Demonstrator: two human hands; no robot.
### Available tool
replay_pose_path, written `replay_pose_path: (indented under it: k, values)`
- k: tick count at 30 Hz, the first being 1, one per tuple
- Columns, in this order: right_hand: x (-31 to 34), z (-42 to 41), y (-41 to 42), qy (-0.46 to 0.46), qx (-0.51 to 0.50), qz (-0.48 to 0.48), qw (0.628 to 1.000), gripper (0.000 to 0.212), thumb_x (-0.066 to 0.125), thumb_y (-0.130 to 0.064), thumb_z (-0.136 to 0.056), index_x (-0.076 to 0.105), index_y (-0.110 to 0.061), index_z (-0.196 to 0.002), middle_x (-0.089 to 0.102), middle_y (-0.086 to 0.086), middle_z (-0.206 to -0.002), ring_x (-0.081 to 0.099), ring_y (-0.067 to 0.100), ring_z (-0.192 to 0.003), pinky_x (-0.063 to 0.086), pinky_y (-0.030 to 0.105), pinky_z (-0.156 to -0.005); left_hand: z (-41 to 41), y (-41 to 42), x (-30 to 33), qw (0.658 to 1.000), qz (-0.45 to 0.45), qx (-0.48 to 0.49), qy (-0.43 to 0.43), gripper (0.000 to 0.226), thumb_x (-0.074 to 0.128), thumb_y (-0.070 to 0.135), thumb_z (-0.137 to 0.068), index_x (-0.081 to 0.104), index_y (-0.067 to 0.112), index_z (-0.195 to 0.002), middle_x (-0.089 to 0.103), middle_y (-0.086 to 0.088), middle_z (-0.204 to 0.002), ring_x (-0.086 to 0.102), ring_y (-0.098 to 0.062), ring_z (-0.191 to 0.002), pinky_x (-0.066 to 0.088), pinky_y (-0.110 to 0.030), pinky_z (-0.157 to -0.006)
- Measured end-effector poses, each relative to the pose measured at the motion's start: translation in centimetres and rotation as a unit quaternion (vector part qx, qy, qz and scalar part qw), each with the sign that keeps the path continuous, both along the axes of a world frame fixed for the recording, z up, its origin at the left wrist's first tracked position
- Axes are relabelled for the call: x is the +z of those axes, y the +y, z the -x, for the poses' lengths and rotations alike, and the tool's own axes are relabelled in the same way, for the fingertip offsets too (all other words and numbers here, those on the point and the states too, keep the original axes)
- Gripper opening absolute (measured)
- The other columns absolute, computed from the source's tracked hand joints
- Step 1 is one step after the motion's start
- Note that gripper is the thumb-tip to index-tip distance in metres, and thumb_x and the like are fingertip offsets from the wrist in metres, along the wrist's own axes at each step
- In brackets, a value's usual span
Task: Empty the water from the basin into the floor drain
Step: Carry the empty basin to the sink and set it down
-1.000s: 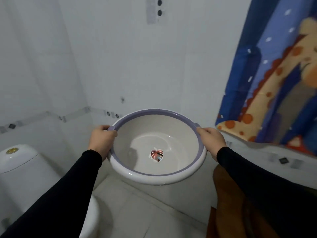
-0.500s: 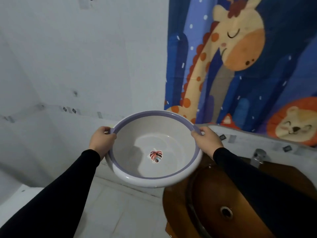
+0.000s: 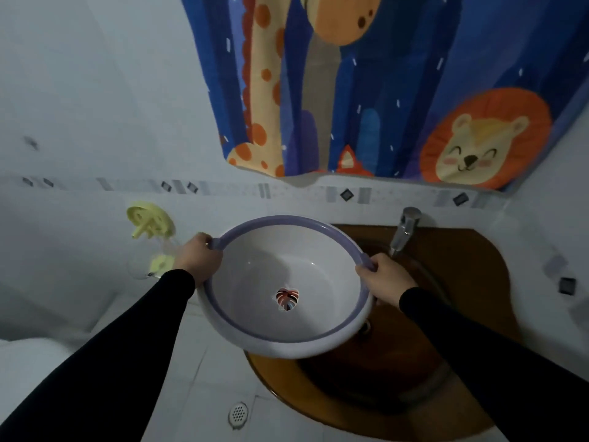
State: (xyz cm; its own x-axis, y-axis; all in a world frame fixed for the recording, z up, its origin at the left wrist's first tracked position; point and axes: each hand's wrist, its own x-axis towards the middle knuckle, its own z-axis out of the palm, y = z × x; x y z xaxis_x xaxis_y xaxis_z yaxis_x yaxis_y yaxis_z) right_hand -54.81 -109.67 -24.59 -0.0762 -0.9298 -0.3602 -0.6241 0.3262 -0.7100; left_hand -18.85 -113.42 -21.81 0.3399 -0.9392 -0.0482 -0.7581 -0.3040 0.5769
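**Head view: basin held level above the sink, drain not yet addressed**

Head view shows your left hand point(image 3: 200, 260) and right hand point(image 3: 384, 281) each wrapped closed over the purple rim on opposite sides of the basin point(image 3: 287, 288), fingers curled over the edge. You carry it in the air, roughly level, tipped slightly toward you. Whether water remains inside cannot be told; only the leaf motif point(image 3: 287, 299) shows at the bottom.

Directly beneath your right hand sits the brown sink point(image 3: 462, 314), with the faucet point(image 3: 404, 229) just beyond that hand. The floor drain point(image 3: 238, 413) lies below the basin and nearer you, on pale tile. A yellow wall hook point(image 3: 149, 219) stands just outside your left hand.

Risks, in my judgement: tipping from this position would send water onto the sink edge or spread it wide across the tile; pouring from height would splash. A wet rim could slip as the load shifts.
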Motion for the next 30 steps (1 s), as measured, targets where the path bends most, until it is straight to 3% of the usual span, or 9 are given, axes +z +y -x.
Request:
replay_pose_path:
  k: [3,8,13,17,20,22,26,30]
  values:
    - [-1.8,2.5,1.2,-0.001,-0.029,-0.041,0.999,0.029,0.044,-0.046,-0.093,0.046,-0.023,-0.110,0.061,0.001,-0.092,0.064,0.020,-0.075,0.049,0.027,-0.050,3.1,-1.5,-1.8,0.999,-0.025,-0.043,-0.013,0.024,0.059,0.023,-0.087,0.062,0.004,-0.101,0.068,-0.020,-0.103,0.063,-0.035,-0.095,0.048,-0.037,-0.079]
    - [-4.9,5.6,3.5,-0.005,-0.087,-0.084,0.993,0.033,0.043,-0.045,-0.094,0.045,-0.022,-0.117,0.060,0.001,-0.096,0.063,0.021,-0.080,0.052,0.029,-0.056,7.6,-3.3,-5.1,0.989,-0.068,-0.129,-0.042,0.028,0.056,0.022,-0.089,0.061,0.004,-0.109,0.067,-0.023,-0.110,0.062,-0.039,-0.102,0.045,-0.036,-0.079]
    - [-8.0,8.4,5.3,0.006,-0.155,-0.119,0.981,0.036,0.042,-0.044,-0.095,0.045,-0.021,-0.123,0.060,0.002,-0.096,0.063,0.021,-0.080,0.058,0.033,-0.065,11.9,-4.6,-8.7,0.973,-0.103,-0.205,-0.030,0.027,0.049,0.027,-0.095,0.060,0.006,-0.107,0.067,-0.017,-0.101,0.058,-0.032,-0.083,0.043,-0.036,-0.070]
    - [-9.6,10.3,4.9,0.023,-0.190,-0.134,0.972,0.035,0.041,-0.043,-0.096,0.045,-0.022,-0.123,0.060,0.003,-0.094,0.062,0.021,-0.079,0.057,0.036,-0.068,14.6,-5.2,-11.5,0.966,-0.123,-0.228,-0.010,0.022,0.044,0.029,-0.098,0.054,0.010,-0.102,0.059,-0.007,-0.086,0.055,-0.022,-0.071,0.041,-0.036,-0.064]
    - [-10.2,11.2,4.0,0.048,-0.190,-0.121,0.973,0.033,0.040,-0.040,-0.097,0.047,-0.020,-0.123,0.059,0.005,-0.092,0.059,0.023,-0.078,0.046,0.033,-0.060,15.5,-5.5,-13.0,0.965,-0.127,-0.228,-0.007,0.011,0.049,0.022,-0.096,0.049,0.014,-0.103,0.052,0.003,-0.080,0.050,-0.013,-0.067,0.036,-0.029,-0.054]
    - [-10.7,11.5,3.2,0.070,-0.181,-0.111,0.975,0.033,0.041,-0.038,-0.097,0.047,-0.018,-0.122,0.059,0.006,-0.093,0.058,0.025,-0.080,0.045,0.033,-0.064,15.8,-5.8,-13.9,0.968,-0.129,-0.216,-0.012,0.012,0.050,0.017,-0.093,0.047,0.016,-0.104,0.051,0.005,-0.079,0.049,-0.011,-0.066,0.035,-0.028,-0.052]
    - [-11.2,11.2,1.6,0.127,-0.165,-0.115,0.971,0.034,0.041,-0.036,-0.098,0.045,-0.015,-0.124,0.061,0.011,-0.101,0.060,0.029,-0.089,0.047,0.035,-0.071,15.9,-6.0,-15.5,0.971,-0.139,-0.193,-0.018,0.018,0.053,0.013,-0.090,0.045,0.017,-0.106,0.052,0.003,-0.077,0.049,-0.011,-0.063,0.037,-0.030,-0.055]
    - [-11.9,11.2,0.6,0.186,-0.152,-0.120,0.963,0.034,0.041,-0.036,-0.098,0.046,-0.012,-0.122,0.062,0.012,-0.106,0.061,0.032,-0.095,0.048,0.035,-0.074,16.2,-5.9,-16.4,0.962,-0.180,-0.197,-0.056,0.014,0.055,0.014,-0.091,0.045,0.014,-0.101,0.056,-0.005,-0.079,0.052,-0.017,-0.061,0.034,-0.028,-0.046]
